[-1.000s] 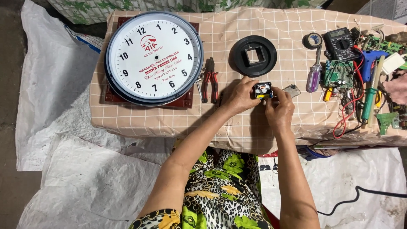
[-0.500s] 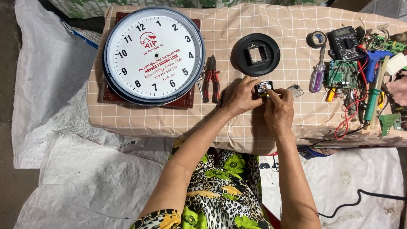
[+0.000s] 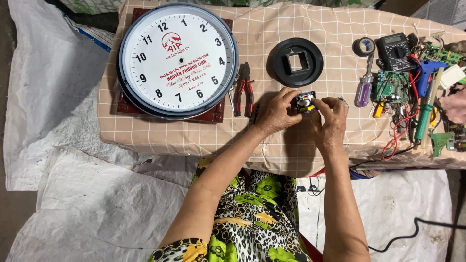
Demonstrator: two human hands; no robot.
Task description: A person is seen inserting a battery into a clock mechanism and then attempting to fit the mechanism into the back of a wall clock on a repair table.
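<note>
A small black clock movement point(image 3: 306, 102), open with white gears and a yellow part showing, sits between both hands above the checked cloth. My left hand point(image 3: 276, 112) grips its left side. My right hand point(image 3: 331, 121) pinches at its top right with thumb and forefinger. A round black back cover point(image 3: 296, 62) with a square opening lies just behind the hands. The large white wall clock point(image 3: 177, 60) with a dark rim rests face up at the left on a dark red base.
Red-handled pliers point(image 3: 243, 90) lie left of my hands. At the right are a purple-handled screwdriver point(image 3: 363, 92), a tape roll point(image 3: 363, 46), a black multimeter point(image 3: 395, 51), a green circuit board point(image 3: 391, 86), red wires and a green-handled soldering iron point(image 3: 423, 121). White sheeting point(image 3: 73, 208) covers the floor.
Both hands have stayed on the clock movement, shifting only slightly. The view has drifted a little.
</note>
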